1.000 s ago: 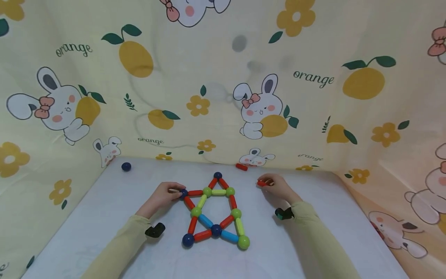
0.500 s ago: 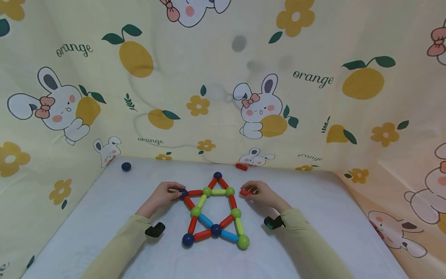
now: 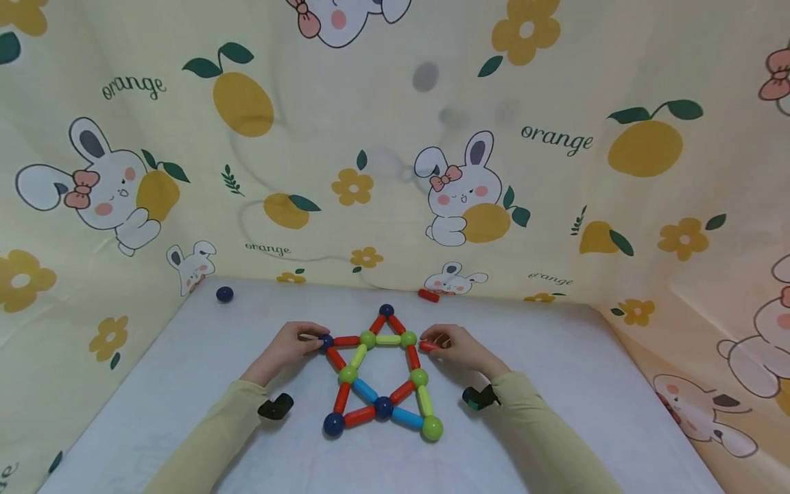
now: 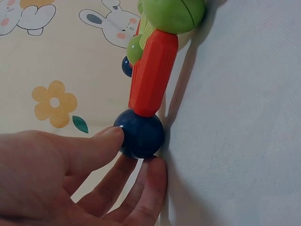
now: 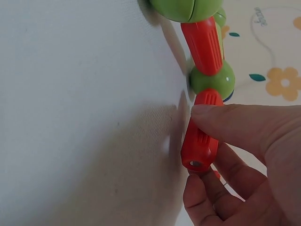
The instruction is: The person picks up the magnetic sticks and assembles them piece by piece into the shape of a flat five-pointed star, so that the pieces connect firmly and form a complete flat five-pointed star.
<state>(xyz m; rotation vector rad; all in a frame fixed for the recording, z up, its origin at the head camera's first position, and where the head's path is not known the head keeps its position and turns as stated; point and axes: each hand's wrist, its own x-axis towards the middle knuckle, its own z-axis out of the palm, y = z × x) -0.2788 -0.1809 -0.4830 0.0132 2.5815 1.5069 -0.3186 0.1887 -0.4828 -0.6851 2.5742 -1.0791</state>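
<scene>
A flat star-like figure of magnetic rods and balls lies on the table. At its left corner my left hand (image 3: 296, 343) holds a dark blue ball (image 4: 141, 134) between thumb and fingers. A red rod (image 4: 155, 73) joins that ball to the figure. My right hand (image 3: 457, 346) pinches a loose red magnetic rod (image 5: 202, 134), its far end right at a green ball (image 5: 214, 80) on the figure's upper right. A metal tip shows at the rod's near end. Another green ball (image 3: 419, 377) sits just below, joined by a red rod (image 3: 413, 357).
A spare red rod (image 3: 428, 295) lies at the table's back edge, and a spare dark blue ball (image 3: 225, 294) at the back left. A rabbit-print cloth (image 3: 395, 226) hangs behind the white table (image 3: 524, 439). Black wrist cameras sit by both sleeves.
My right hand has moved left and nearer with the red rod, up to the green ball at the upper right. The left hand keeps its hold on the blue ball.
</scene>
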